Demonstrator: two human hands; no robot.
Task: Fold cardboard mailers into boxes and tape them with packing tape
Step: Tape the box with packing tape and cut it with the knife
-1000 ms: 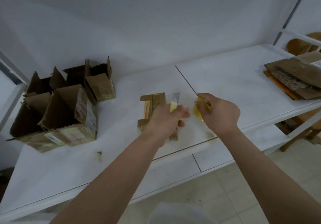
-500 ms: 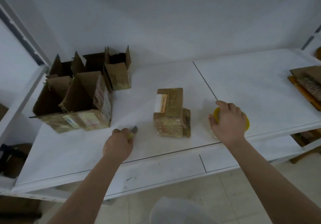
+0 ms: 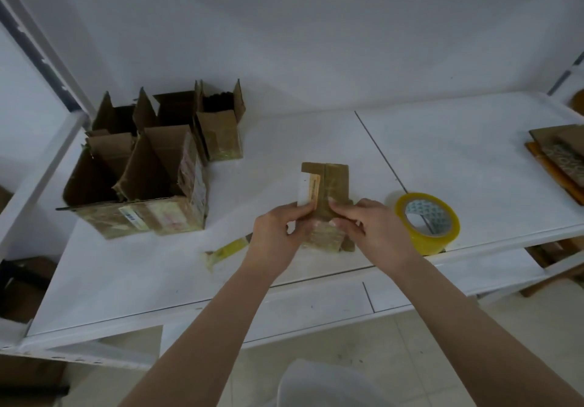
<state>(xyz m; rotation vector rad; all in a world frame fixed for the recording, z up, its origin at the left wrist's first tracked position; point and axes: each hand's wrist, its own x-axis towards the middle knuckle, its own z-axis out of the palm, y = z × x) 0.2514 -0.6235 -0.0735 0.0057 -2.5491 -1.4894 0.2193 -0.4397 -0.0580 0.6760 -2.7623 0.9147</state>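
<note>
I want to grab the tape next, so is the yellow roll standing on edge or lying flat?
Lying flat: the packing tape roll rests on its side face on the shelf, core hole facing up, right of both hands.

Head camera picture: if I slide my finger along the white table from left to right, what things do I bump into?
Open boxes → yellow cutter → left hand → small box being held → right hand → tape roll → flat cardboard stack.

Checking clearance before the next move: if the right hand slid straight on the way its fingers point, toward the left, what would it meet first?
The right hand already grips the small taped box. Beyond the box, its fingers would probably meet the left hand, which holds the opposite side, though depth is unclear.
</note>
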